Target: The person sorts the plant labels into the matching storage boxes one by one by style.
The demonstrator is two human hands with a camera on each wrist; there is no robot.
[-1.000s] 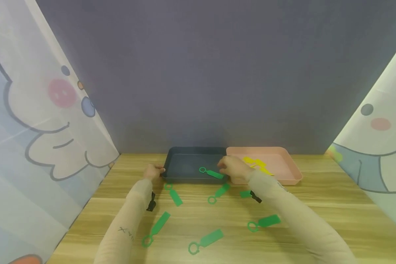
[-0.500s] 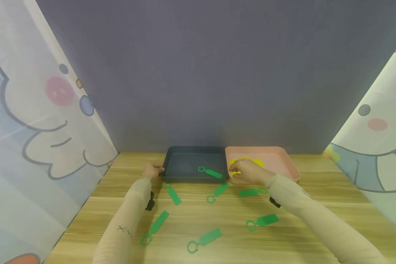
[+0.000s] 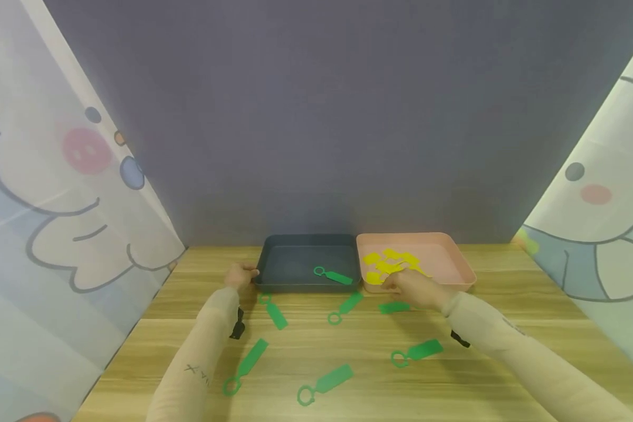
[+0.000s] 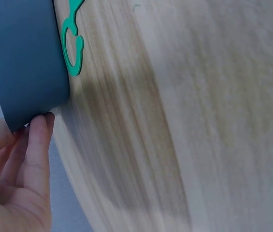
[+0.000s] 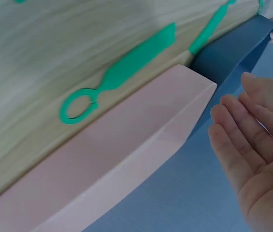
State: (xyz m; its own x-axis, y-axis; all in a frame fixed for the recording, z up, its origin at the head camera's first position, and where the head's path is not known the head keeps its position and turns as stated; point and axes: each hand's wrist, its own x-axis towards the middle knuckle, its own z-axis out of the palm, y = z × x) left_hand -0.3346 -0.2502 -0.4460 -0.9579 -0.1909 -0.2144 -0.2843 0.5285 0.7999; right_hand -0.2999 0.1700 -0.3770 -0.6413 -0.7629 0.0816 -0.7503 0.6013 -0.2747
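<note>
At the far left my left hand point(image 3: 238, 274) grips the side wall of a dark blue-grey tray point(image 3: 290, 264), thumb at the rim and fingers outside. One flat green tag with an open ring point(image 3: 339, 277) lies inside that tray. Beside it stands a pink tray point(image 3: 450, 264) with several yellow flat pieces point(image 3: 390, 266) inside. My right hand point(image 3: 414, 288) hovers around the pink tray's front rim; its fingers are relaxed, with nothing between them in the right wrist view. Just below that hand a green tag point(image 5: 134, 60) lies on the table, partly covered in the head view.
More green ring tags lie spread over the wooden table point(image 3: 369, 404), among them one green tag point(image 3: 424, 350) at right and another green tag point(image 3: 253, 357) at left. A grey wall point(image 3: 316, 117) rises behind the trays. Printed curtains point(image 3: 58, 234) flank both sides.
My right hand has moved from the dark tray, over the pink tray, to the pink tray's front rim, uncovering the yellow pieces. My left hand keeps its place at the dark tray.
</note>
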